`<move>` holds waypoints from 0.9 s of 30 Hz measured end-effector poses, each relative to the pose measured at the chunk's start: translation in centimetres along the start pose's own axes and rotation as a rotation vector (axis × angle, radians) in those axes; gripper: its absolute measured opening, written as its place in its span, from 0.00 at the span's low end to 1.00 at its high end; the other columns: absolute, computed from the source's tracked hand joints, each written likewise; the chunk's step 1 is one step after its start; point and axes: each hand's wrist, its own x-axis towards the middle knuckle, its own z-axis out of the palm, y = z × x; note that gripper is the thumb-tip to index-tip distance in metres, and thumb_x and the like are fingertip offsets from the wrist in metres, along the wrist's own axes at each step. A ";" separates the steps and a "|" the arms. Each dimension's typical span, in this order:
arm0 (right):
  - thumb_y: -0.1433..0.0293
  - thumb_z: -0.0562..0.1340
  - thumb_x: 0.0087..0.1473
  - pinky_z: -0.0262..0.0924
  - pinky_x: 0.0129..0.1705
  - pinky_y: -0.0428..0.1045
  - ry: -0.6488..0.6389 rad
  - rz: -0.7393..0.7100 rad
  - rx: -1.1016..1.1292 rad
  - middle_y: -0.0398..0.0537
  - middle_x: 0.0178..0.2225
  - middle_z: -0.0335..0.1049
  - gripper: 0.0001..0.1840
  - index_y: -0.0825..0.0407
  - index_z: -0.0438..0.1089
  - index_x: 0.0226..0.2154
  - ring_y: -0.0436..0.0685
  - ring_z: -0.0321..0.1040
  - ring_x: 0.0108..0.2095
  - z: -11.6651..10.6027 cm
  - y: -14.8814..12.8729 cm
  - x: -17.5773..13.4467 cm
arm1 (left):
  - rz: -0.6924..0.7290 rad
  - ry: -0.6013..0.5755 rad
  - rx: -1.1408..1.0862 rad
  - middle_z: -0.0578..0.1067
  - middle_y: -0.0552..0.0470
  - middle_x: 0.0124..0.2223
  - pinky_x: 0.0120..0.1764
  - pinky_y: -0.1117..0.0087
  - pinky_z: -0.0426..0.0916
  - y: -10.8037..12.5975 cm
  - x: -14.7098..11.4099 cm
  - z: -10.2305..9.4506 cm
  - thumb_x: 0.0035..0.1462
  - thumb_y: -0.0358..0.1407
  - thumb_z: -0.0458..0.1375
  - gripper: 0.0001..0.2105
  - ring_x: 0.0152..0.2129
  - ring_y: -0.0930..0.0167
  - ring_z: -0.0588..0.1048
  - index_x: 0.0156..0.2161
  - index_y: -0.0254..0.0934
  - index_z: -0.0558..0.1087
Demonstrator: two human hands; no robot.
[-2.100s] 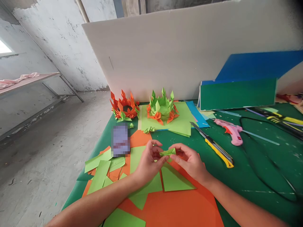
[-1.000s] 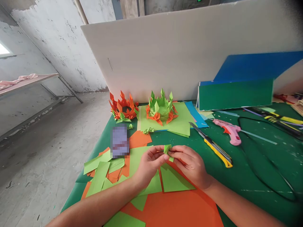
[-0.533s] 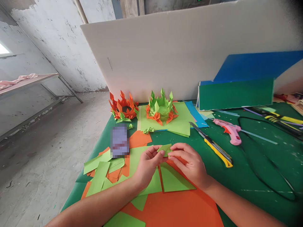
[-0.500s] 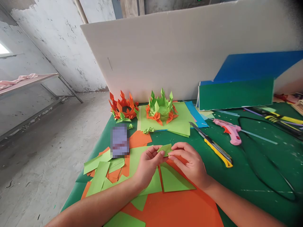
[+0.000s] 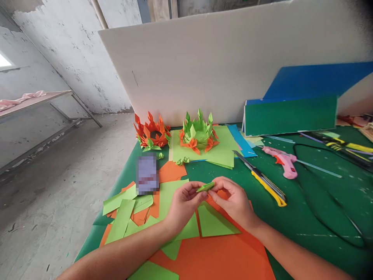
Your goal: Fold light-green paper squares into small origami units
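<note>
A small folded piece of green paper (image 5: pixel 206 187) is held between my two hands, tilted so that its narrow side faces me. My left hand (image 5: pixel 186 200) pinches its left end between thumb and fingers. At the right end, the fingertips of my right hand (image 5: pixel 231 197) grip it, partly covering it. Below them a green paper triangle (image 5: pixel 217 221) lies on a large orange sheet (image 5: pixel 221 256). Behind stand a green paper crown with orange flowers (image 5: pixel 198 132) and an orange paper crown (image 5: pixel 152 132).
Left of my hands, green and orange paper pieces (image 5: pixel 122 217) overlap beside a blurred-out dark rectangle (image 5: pixel 147 173). To the right lie a yellow utility knife (image 5: pixel 262 181), blade out, and a pink glue gun (image 5: pixel 281 160) with its black cord (image 5: pixel 323 202). A white board (image 5: pixel 189 70) rises behind.
Both hands have turned the folded green paper from showing its flat face to lying nearly edge-on. The right fingers have closed in nearer to the left ones.
</note>
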 end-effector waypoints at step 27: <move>0.62 0.66 0.53 0.64 0.36 0.45 -0.095 0.379 0.403 0.41 0.30 0.63 0.11 0.49 0.67 0.36 0.51 0.63 0.33 0.2 0.7 0.1 | -0.129 0.036 -0.048 0.73 0.59 0.26 0.39 0.68 0.71 0.8 0.5 -0.3 0.41 0.36 0.71 0.25 0.26 0.74 0.75 0.44 0.37 0.68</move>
